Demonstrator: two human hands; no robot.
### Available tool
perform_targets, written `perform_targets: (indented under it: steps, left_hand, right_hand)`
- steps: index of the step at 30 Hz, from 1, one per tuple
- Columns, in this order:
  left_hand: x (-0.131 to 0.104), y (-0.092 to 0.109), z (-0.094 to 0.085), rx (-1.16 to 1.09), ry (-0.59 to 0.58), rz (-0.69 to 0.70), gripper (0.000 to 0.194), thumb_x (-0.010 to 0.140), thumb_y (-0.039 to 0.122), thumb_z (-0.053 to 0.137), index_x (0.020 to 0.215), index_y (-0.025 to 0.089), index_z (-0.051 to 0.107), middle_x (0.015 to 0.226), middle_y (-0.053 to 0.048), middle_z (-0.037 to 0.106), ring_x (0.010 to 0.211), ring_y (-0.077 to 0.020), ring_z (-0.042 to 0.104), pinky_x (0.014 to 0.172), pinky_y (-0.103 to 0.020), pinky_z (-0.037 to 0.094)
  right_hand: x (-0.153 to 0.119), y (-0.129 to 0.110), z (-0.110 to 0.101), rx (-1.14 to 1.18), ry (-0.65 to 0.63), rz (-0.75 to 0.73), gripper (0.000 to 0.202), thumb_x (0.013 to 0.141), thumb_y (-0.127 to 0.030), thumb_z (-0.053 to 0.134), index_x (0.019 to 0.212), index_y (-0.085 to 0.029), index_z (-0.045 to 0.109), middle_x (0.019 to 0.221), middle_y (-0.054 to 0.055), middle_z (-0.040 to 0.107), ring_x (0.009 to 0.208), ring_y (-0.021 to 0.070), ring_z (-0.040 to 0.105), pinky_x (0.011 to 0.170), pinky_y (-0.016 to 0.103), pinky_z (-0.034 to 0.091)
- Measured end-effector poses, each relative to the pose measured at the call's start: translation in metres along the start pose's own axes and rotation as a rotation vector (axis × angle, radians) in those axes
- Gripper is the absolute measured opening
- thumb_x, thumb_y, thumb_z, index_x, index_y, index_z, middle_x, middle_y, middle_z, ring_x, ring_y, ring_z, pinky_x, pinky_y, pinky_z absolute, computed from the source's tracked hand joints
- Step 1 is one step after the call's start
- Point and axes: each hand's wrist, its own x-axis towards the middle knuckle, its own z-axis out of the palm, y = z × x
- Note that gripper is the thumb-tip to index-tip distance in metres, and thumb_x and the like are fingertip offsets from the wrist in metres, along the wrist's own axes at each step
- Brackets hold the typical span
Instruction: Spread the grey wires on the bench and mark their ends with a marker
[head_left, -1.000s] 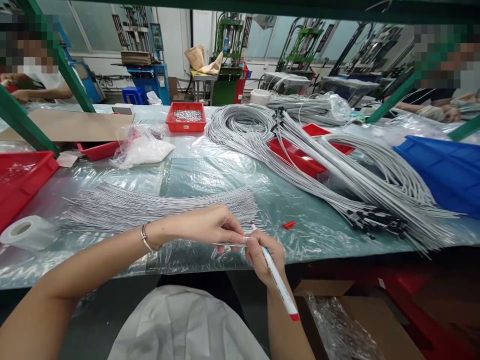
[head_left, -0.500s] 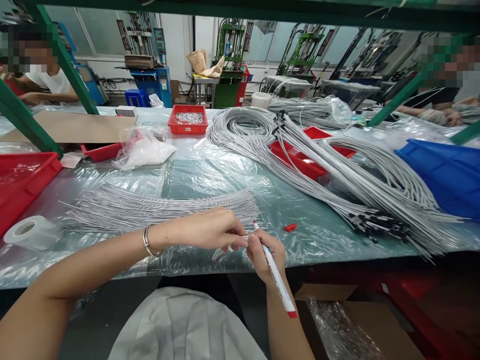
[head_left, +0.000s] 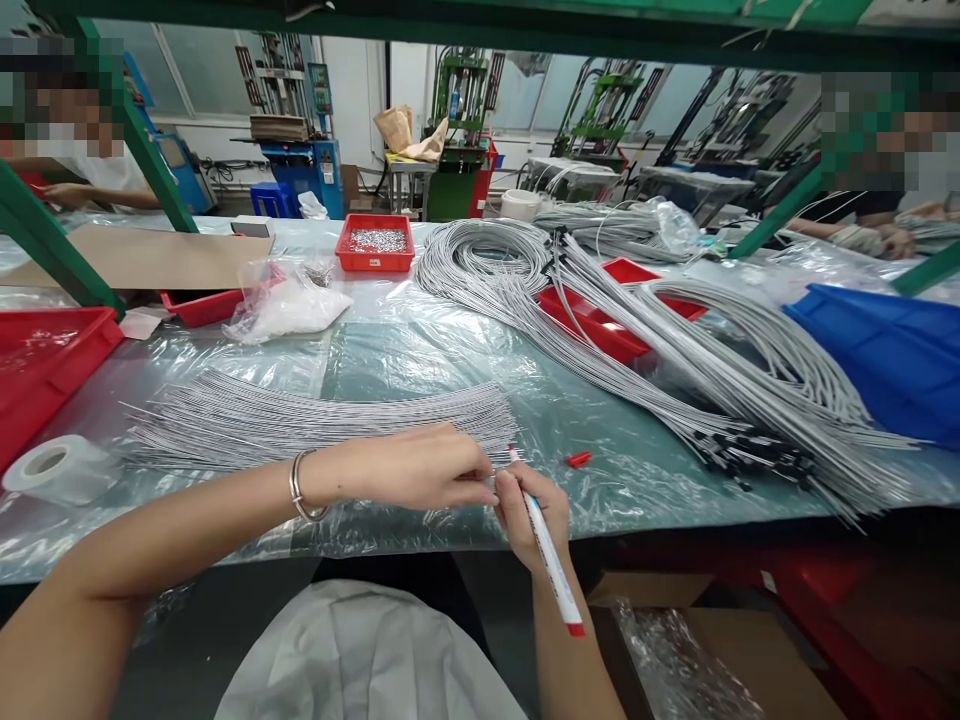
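Observation:
My right hand (head_left: 534, 510) is closed around a white marker (head_left: 551, 565) with a red end, its uncapped red tip pointing up and away from me. Close against it, my left hand (head_left: 431, 468) has its fingers pinched together near the right thumb; whatever sits between those fingertips is too small and hidden to name. Just beyond my left hand lies a bundle of thin grey cables (head_left: 322, 415), spread flat on the plastic-covered table (head_left: 420, 350). A red marker cap (head_left: 578, 459) rests to the right of my hands.
Long coiled grey cables (head_left: 645, 350) with black ends fill the right side, over a red tray (head_left: 592, 325). At the back stands a red bin of small metal parts (head_left: 375, 243). A tape roll (head_left: 60, 470) and blue bin (head_left: 877, 350) flank the table. Two people sit opposite.
My left fingers have curled in slightly more at the pinch, beside the right thumb. The marker's rear end has swung slightly left. The view has shifted a little.

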Motion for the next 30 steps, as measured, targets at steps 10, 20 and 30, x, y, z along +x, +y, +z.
perform_targets:
  steps: [10,20,30]
  left_hand:
    - [0.0,0.003,-0.011,-0.29,-0.035,-0.082,0.027,0.086,0.028,0.045,0.072,0.012,0.061,0.063,-0.003,0.062,0.053,-0.0075,0.056,0.05,-0.017,0.04]
    - [0.002,0.008,-0.014,-0.363,-0.012,-0.092,0.027,0.086,0.032,0.046,0.077,0.013,0.063,0.062,-0.002,0.062,0.051,-0.0073,0.055,0.048,-0.017,0.041]
    - [0.012,0.013,-0.006,-0.342,0.101,-0.043,0.031,0.087,0.032,0.044,0.07,0.012,0.061,0.055,0.0,0.057,0.046,-0.0053,0.052,0.045,-0.016,0.037]
  right_hand:
    - [-0.009,0.004,0.002,0.07,0.301,0.004,0.029,0.089,-0.031,0.04,0.103,-0.015,0.061,0.044,-0.004,0.049,0.039,0.0125,0.045,0.046,0.028,0.04]
    - [-0.011,0.001,0.015,-0.171,0.356,-0.22,0.044,0.085,-0.014,0.044,0.127,-0.025,0.048,0.05,-0.002,0.058,0.042,0.0153,0.053,0.05,0.033,0.045]
    - [-0.014,-0.004,0.001,-0.109,0.372,-0.066,0.033,0.085,-0.024,0.047,0.116,-0.017,0.055,0.057,0.0,0.062,0.047,0.0152,0.054,0.053,0.03,0.044]
